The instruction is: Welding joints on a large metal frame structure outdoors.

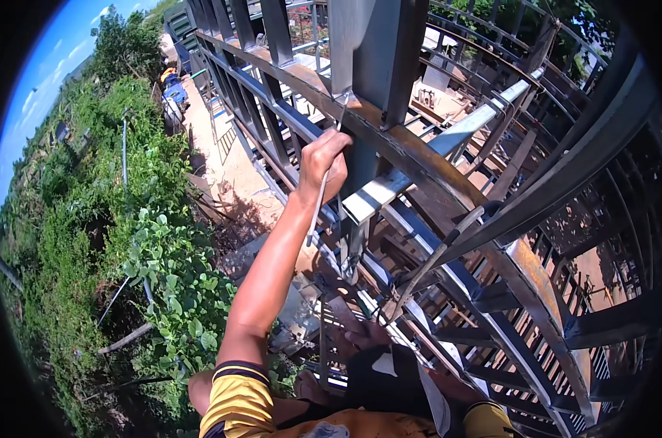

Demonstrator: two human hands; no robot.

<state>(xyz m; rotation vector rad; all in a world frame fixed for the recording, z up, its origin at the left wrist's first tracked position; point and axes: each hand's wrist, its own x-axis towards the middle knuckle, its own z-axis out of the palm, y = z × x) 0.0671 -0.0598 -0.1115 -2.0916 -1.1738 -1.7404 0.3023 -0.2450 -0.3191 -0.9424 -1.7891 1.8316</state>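
Left hand (323, 162) raised high, fist clenched around a thin pale rod (318, 208) — the rod runs down from the fist along the forearm and up toward the foot of a grey steel post (367, 51). The post stands upright on a rusty curved steel band (389, 142), the top rail of a dark metal railing (265, 109) that sweeps from far left round to near right. Just right of the hand a pale flat bar (378, 193) slants up toward the far right. Right hand (367, 336) low and near, by the person's dark clothing; partly hidden, so whether it grips anything cannot be told. A long thin stick (426, 270) leans up from beside it. Green bushes (163, 270) lie far below on the left, a sandy path (228, 160) beyond.
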